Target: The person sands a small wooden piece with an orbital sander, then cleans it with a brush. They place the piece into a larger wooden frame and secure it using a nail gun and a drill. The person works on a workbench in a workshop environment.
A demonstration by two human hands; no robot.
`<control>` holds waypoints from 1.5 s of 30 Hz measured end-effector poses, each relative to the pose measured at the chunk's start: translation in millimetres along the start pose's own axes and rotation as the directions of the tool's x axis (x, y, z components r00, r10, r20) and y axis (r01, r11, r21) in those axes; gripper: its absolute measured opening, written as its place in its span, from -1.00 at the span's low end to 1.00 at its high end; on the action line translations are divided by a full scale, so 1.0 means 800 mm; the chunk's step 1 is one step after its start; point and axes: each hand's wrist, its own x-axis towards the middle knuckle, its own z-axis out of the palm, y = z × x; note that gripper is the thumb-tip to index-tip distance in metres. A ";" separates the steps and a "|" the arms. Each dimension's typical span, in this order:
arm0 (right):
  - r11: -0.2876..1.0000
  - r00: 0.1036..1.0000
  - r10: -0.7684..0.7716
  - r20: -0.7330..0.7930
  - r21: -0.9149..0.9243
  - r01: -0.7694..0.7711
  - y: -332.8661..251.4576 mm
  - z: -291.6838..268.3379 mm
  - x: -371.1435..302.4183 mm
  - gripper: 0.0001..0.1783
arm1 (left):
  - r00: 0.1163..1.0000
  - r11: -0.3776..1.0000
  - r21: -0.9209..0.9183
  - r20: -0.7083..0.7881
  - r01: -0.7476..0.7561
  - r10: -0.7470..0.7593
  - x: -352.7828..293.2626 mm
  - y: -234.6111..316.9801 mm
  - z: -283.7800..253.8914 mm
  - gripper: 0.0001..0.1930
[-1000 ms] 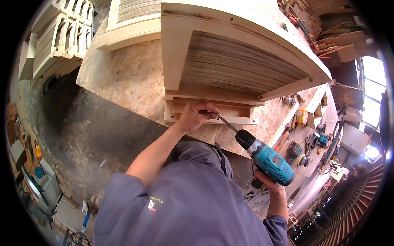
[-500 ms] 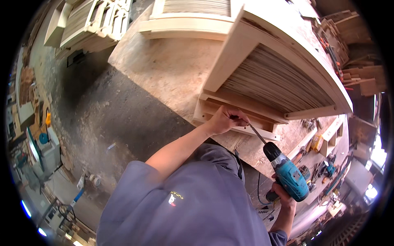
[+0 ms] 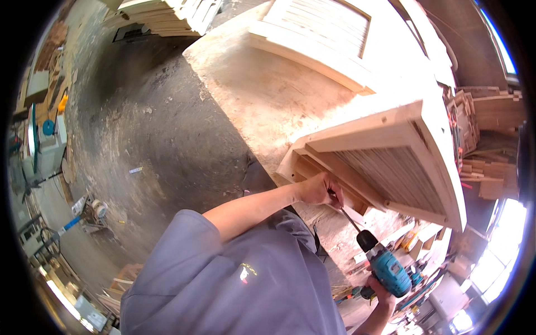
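My right hand point(image 3: 382, 291) is wrapped round the grip of a teal and black power drill point(image 3: 391, 272). A long thin driver bit point(image 3: 352, 220) points from its black chuck up and left toward my other hand. At the bit's tip, my left hand point(image 3: 319, 190) is closed in a pinch; whatever sits between the fingertips is too small to make out. Just beyond the left hand, a pale wooden frame point(image 3: 363, 134) with a ribbed inner panel point(image 3: 385, 173) stands tilted on the workbench point(image 3: 262, 106). Wooden rails along its lower side lie close to my fingers.
Another pale wooden panel point(image 3: 312, 53) lies farther back on the bench. Stacked wooden parts point(image 3: 167, 14) stand at the upper left. Lumber offcuts point(image 3: 491, 173) are piled at the right. Tools and wood pieces lie to the right of the drill. A bare concrete floor point(image 3: 162, 123) stretches left.
The view has swung, so the bench and frame appear lower and at another angle. My left hand stays pinched at the bit's tip, and my right hand keeps its hold on the drill.
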 end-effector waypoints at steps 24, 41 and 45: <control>0.958 0.995 0.040 0.091 -0.287 -0.012 -0.210 -0.006 0.050 -0.60 | 0.987 0.866 0.489 -0.056 -0.105 0.152 0.004 -0.018 0.016 -0.72; 0.888 0.974 -0.134 0.181 -0.414 0.199 -0.202 0.011 0.062 -0.50 | 0.993 0.719 0.689 0.013 -0.091 0.114 0.000 -0.028 0.023 -0.67; 0.824 0.958 -0.137 0.252 -0.508 0.251 -0.209 0.010 0.057 -0.30 | 0.987 0.728 0.673 0.013 -0.129 0.162 0.000 -0.031 0.022 -0.68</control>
